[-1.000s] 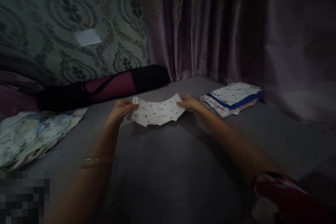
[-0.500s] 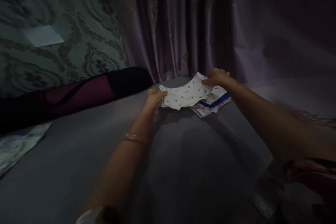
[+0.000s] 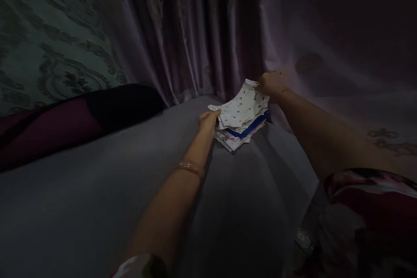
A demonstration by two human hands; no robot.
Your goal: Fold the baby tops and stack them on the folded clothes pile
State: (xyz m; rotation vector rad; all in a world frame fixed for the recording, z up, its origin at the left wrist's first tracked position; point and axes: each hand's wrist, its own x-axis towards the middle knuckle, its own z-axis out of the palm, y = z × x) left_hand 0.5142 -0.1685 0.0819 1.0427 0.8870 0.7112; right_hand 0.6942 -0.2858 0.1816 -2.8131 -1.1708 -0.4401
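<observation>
A white garment with small printed motifs (image 3: 243,106) is stretched between my two hands, over a small pile of folded clothes (image 3: 233,141). My left hand (image 3: 209,119) pinches its near left corner, thumb on top. My right hand (image 3: 273,84) grips its far right corner, with the fingertips partly hidden. A blue folded piece (image 3: 250,127) shows in the pile below, above light printed pieces. The pile lies on a grey sheet (image 3: 156,156).
A long black and maroon bag or roll (image 3: 65,117) lies along the patterned wall (image 3: 71,69) at left. Purple curtains (image 3: 192,43) hang behind the pile. A dark red printed sleeve (image 3: 361,186) and a shiny object (image 3: 302,239) show at lower right.
The view has turned to the right. Both hands have carried the white garment from left of the pile to right over it, its right end now raised higher.
</observation>
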